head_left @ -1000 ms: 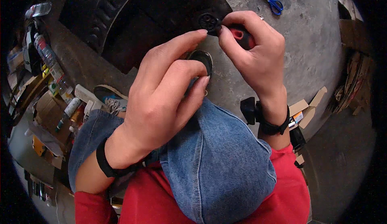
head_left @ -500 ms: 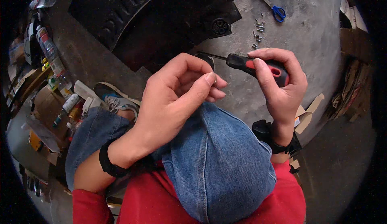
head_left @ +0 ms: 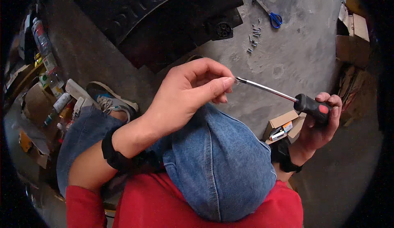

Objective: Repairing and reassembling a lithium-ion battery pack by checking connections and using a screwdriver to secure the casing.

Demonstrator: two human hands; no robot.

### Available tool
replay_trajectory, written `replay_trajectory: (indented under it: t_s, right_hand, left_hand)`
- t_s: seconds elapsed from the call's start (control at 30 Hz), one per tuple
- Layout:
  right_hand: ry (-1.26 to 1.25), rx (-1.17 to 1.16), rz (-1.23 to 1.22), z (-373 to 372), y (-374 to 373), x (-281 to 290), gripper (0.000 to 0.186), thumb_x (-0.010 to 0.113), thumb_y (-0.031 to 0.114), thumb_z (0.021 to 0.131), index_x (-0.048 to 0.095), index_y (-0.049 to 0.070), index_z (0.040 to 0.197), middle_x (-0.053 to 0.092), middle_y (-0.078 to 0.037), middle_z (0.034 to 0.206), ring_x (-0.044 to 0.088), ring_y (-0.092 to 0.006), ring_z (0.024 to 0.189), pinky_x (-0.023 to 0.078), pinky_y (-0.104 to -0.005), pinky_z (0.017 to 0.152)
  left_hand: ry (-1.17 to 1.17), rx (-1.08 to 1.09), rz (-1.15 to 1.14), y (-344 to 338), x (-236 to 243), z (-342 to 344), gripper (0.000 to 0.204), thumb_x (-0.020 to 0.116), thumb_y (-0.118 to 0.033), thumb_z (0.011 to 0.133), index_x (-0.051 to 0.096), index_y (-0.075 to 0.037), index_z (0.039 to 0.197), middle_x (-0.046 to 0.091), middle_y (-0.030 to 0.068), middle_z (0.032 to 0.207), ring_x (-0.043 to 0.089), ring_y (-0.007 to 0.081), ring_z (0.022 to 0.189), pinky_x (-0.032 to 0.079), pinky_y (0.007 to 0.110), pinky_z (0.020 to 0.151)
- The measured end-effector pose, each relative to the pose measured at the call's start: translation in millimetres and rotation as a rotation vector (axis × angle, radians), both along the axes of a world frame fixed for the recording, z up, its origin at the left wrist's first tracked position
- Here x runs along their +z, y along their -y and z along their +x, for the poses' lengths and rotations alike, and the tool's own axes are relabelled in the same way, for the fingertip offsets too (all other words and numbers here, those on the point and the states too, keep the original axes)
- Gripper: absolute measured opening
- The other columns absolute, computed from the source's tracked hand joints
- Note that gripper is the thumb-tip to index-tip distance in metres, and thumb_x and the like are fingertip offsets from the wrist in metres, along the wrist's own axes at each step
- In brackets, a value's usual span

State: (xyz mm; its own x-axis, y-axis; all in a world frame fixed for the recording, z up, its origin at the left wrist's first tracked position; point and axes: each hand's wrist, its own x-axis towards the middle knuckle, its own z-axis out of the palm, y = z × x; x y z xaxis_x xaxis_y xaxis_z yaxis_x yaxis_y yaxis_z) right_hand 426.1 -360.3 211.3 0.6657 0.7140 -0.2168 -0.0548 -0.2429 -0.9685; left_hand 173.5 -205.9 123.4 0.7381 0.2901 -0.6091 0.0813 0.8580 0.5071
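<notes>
My right hand [head_left: 320,123] is closed around the black and red handle of a screwdriver [head_left: 269,90]. Its bright shaft points left, and the tip meets the fingertips of my left hand [head_left: 197,92]. There, my left thumb and forefinger pinch together. Whatever tiny piece they hold at the tip is too small to make out. Both hands are above my raised knee in blue jeans [head_left: 221,162].
A large black moulded panel [head_left: 164,31] lies on the concrete floor ahead. Right of it are several screws [head_left: 254,39] and blue-handled scissors [head_left: 273,18]. An open carton [head_left: 283,123] stands near my right wrist. Bottles [head_left: 43,41] and clutter line the left; cardboard boxes [head_left: 353,43] stand far right.
My right hand has moved right and down, and the screwdriver's tip has turned to meet my left fingertips. My left hand has shifted slightly right, still pinching.
</notes>
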Motion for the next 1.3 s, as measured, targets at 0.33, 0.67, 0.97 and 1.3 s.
replay_trajectory:
  t_s: [0.33,0.67,0.97,1.3]
  right_hand:
    - [0.014,0.030,0.003,2,3,11,0.032,0.053,0.031,0.094,0.046,0.002,0.107,0.058,-0.020,0.094,0.057,-0.0185,0.073,0.051,-0.0266,0.060]
    - [0.271,0.137,-0.021,-9,-10,34,0.036,0.061,0.034,0.091,0.048,0.003,0.103,0.062,-0.023,0.093,0.060,-0.0249,0.082,0.050,-0.0337,0.076]
    - [0.509,0.244,-0.037,-30,-20,40,0.040,0.063,0.039,0.091,0.047,0.003,0.101,0.062,-0.026,0.092,0.059,-0.0237,0.077,0.050,-0.0324,0.070]
    - [0.378,0.269,0.068,-29,-18,44,0.028,0.058,0.025,0.091,0.051,0.001,0.103,0.059,-0.026,0.097,0.059,-0.0284,0.091,0.052,-0.0363,0.084]
  left_hand:
    - [0.075,0.048,-0.178,0,1,0,0.023,0.057,-0.017,0.097,0.063,0.001,0.110,0.067,0.0078,0.096,0.066,0.0135,0.086,0.054,0.026,0.078]
    - [0.197,0.336,-0.614,6,-3,11,0.021,0.050,-0.019,0.101,0.055,-0.003,0.113,0.062,0.0202,0.119,0.065,0.0247,0.107,0.055,0.034,0.091]
    - [0.261,0.386,-0.646,7,-5,13,0.023,0.048,-0.019,0.101,0.059,-0.004,0.114,0.061,0.0200,0.124,0.062,0.0253,0.112,0.052,0.037,0.096]
    - [0.289,0.433,-0.701,8,-4,18,0.026,0.047,-0.021,0.102,0.060,-0.003,0.114,0.061,0.0180,0.125,0.062,0.0242,0.113,0.052,0.037,0.098]
